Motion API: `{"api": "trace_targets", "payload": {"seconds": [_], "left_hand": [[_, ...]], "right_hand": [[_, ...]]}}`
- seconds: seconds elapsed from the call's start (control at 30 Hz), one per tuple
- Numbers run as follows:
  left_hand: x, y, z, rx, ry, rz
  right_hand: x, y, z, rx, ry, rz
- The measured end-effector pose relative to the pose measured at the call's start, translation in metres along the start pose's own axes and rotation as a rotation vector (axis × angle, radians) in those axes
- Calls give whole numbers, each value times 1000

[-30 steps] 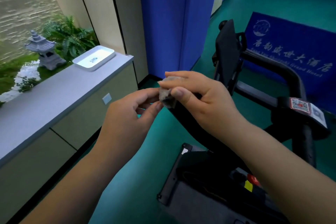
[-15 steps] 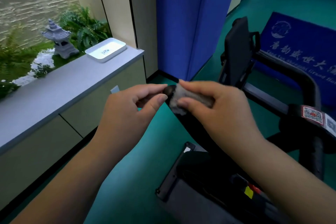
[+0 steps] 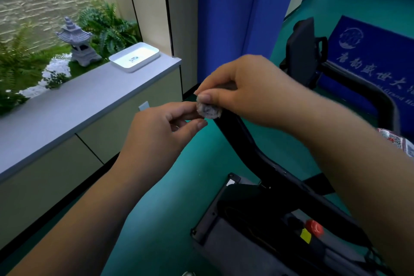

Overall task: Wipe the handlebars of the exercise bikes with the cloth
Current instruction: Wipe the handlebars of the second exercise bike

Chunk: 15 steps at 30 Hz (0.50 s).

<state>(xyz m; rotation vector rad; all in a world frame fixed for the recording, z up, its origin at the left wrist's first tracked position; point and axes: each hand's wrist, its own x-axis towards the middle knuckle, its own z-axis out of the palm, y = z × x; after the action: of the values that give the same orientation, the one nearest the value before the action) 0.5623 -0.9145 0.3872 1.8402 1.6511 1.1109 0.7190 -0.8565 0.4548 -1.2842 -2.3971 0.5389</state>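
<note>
At the upper left of the frame a stone lantern (image 3: 76, 43) is standing among ferns, just beyond the far edge of the grey desk (image 3: 74, 105). Near that desk's right end a white tray (image 3: 134, 57) is sitting, holding only a small dark mark or item too small to make out. Below the desk's front edge, green floor (image 3: 170, 204) is lying open between the cabinet and the bike.

At centre, your left hand (image 3: 156, 139) is hanging with its fingers (image 3: 190, 114) curled and the thumb near the forefinger, its fingertips touching the cloth (image 3: 208, 110); you are not clearly gripping anything with it. Your right hand (image 3: 248, 89) is pinching the cloth between thumb and fingers, wrapping it round the tip of the black handlebar (image 3: 244, 145), which is running down toward the lower right. At the right, the bike's console (image 3: 302, 49) is standing before a blue mat (image 3: 371, 63).
</note>
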Motion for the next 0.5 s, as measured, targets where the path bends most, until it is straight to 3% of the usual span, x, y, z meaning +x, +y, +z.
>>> {"api": "trace_targets", "payload": {"seconds": [0.1,0.27,0.5], "left_hand": [[-2,-2,-1,21,15,-1],[-3,-1,-1,-28,34,-1],[4,13,2,-68,37,91]], "right_hand": [[4,3,0,36,-11,51],[-48,24,31,321,334,163],[-89,41,40,290,330,296]]}}
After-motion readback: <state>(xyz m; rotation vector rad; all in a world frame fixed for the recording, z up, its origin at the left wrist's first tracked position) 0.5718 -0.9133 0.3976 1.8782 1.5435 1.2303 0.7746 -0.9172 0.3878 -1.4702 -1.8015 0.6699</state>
